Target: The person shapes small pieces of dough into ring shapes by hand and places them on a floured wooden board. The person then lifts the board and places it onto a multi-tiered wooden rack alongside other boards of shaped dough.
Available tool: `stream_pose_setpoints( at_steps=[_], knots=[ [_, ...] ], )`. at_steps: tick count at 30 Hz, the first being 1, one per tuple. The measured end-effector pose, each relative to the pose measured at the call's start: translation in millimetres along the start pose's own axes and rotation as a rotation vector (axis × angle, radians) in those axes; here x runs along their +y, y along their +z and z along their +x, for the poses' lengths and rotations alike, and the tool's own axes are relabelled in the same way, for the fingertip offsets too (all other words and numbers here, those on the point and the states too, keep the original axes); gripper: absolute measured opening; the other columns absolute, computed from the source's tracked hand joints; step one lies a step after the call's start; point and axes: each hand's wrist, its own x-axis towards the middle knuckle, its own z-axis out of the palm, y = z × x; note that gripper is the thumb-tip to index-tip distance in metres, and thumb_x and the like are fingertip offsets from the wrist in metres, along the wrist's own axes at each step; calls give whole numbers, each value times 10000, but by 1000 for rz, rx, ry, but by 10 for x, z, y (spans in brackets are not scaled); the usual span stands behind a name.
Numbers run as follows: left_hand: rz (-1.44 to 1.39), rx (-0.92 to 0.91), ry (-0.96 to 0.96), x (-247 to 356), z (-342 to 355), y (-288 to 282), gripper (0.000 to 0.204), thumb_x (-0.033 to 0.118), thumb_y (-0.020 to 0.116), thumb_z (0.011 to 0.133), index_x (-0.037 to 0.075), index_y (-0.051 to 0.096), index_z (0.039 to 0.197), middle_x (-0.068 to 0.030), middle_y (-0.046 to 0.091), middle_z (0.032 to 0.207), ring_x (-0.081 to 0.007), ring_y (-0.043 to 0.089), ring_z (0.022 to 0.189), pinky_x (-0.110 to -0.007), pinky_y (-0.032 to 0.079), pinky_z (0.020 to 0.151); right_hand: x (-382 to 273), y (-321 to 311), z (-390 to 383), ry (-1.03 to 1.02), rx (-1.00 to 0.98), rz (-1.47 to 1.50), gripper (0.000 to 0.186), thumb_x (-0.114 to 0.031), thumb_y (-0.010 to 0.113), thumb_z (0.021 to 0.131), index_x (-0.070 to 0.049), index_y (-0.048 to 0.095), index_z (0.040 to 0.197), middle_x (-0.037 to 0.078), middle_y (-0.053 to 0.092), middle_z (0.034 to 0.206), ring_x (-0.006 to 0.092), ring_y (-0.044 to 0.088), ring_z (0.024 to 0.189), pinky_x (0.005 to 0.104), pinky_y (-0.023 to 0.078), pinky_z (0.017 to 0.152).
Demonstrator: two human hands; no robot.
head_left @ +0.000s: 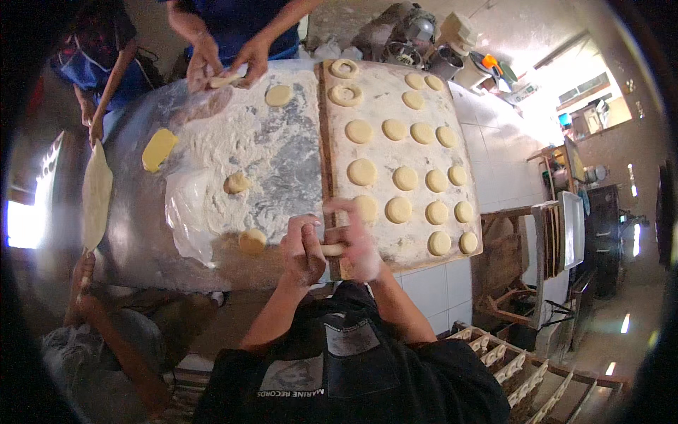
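Over the near edge of the floured metal table (pixel 141 233), I see my left hand (pixel 304 249) and right hand (pixel 355 244) closed together around a small piece of dough (pixel 332 249), pinching it between the fingers. It sits just at the near corner of the wooden board (pixel 325 134), which carries rows of round dough discs (pixel 405 177). Two loose dough balls (pixel 252 241) lie on the flour to my left. Across the table another person's hands (pixel 229 63) work a piece too, though I cannot make out its shape clearly. A yellow block (pixel 159 149) rests near the far left.
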Motion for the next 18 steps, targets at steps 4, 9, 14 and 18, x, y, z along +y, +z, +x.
stream_pose_setpoints(
  at_steps=[4,9,14,18],
  knots=[
    [125,-61,94,150,-133,342,172,144,415,990,17,530,986,-172,620,845,-353,641,669,-386,498,596,-366,-311,-216,-17,123,-586,610,-268,719,847,-67,348,1287,85,569,848,212,632,756,316,538,698],
    [154,-197,159,364,-223,630,186,175,418,1003,21,514,1043,-186,636,882,-375,668,734,-419,523,627,42,-782,-480,-302,7,1044,604,-560,446,931,-98,343,1306,120,605,691,247,596,575,331,472,525],
    [193,-288,-25,617,-264,911,213,213,399,1012,43,493,1099,-198,627,847,-407,650,804,-455,505,685,-103,-1040,-694,-77,194,310,544,-326,515,915,-88,302,1355,-8,437,554,103,414,466,286,380,469],
    [257,-258,139,458,-353,1118,138,167,413,1004,60,474,1067,-194,607,723,-433,628,641,-471,491,559,-120,-1172,-753,-49,206,-98,495,-228,541,930,-93,321,1353,2,453,569,78,424,513,256,367,495]
  ],
)
